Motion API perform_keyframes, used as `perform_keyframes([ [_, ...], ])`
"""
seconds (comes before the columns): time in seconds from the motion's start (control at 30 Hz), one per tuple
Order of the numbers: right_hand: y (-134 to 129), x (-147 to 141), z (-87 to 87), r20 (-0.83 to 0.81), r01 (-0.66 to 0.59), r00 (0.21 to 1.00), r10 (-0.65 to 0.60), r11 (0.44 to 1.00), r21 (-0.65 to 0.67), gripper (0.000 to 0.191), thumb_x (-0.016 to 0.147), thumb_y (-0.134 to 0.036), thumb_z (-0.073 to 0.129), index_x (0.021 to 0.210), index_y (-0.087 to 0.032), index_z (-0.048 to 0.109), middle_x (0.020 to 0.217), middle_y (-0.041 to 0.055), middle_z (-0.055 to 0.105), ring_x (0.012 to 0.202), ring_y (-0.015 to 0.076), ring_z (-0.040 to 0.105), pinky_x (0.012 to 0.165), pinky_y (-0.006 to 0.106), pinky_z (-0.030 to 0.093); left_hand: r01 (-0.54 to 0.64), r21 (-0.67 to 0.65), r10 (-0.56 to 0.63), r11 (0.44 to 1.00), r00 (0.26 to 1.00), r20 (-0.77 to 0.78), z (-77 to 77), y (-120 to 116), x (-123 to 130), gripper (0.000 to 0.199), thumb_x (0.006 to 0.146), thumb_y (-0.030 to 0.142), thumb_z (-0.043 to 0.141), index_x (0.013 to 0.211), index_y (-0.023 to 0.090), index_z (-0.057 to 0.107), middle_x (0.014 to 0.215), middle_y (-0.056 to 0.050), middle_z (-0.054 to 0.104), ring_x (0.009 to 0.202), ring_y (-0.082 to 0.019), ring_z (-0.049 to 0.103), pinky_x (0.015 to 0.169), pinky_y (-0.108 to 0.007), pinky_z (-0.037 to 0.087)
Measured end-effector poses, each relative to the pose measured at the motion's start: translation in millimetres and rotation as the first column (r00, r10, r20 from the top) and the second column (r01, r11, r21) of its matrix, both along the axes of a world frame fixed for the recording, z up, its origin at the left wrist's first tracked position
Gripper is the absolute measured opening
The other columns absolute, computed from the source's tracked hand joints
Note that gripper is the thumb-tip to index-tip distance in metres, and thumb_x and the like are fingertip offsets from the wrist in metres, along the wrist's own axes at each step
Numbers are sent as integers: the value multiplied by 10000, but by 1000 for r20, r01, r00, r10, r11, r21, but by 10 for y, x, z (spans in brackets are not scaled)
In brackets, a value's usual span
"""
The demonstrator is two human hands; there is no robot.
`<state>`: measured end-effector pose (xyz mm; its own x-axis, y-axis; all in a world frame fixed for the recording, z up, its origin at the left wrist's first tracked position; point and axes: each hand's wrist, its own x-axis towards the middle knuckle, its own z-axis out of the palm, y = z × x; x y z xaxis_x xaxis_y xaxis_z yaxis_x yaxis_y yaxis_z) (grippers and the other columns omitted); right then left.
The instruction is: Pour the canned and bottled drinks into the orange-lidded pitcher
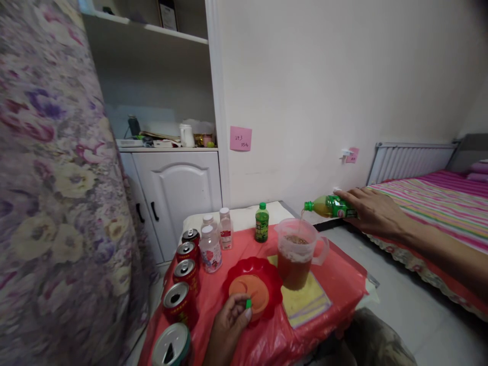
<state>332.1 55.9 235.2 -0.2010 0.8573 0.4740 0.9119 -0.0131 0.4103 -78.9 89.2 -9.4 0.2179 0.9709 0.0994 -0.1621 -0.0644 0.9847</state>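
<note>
My right hand (368, 206) grips a green-labelled drink bottle (331, 207), tilted nearly level above a clear plastic pitcher (295, 264). A thin stream runs from the bottle's mouth into the pitcher, which holds brown liquid with some foam on top. Between the thumb and fingers of my left hand (232, 323) is a small green bottle cap (248, 303). That hand is over the near edge of a red scalloped plate (232, 269), where an orange round piece (259, 290) lies. Behind the plate a second green bottle (262, 222) stands upright with its cap on.
Several drink cans (186, 272) line the left edge of the red-covered table (236, 249). Beside them stand clear bottles (211, 249) with white lids. Under the pitcher lies a yellow sheet (305, 305). A bed (430, 198) is at right, a floral curtain (68, 178) at left.
</note>
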Motion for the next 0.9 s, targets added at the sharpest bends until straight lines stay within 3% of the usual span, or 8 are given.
perform_keyframes([
  [0.3,-9,-21,13,5,-15,1000,15,1000,14,495,950,-355,539,1409,-172,495,1213,195,698,1043,344,675,831,425,486,-5,-3,5,1000,1000,-15,69,-22,5,360,726,459,808,951,189,729,842,-38,722,842,-243,678,771,-312,516],
  [0.9,11,25,5,29,-38,999,37,999,39,487,940,-390,537,1387,-199,508,1196,170,715,1037,336,686,815,420,494,-9,-2,9,1000,1000,-15,21,-5,4,392,715,478,823,955,182,733,844,-46,730,845,-240,682,769,-305,519],
])
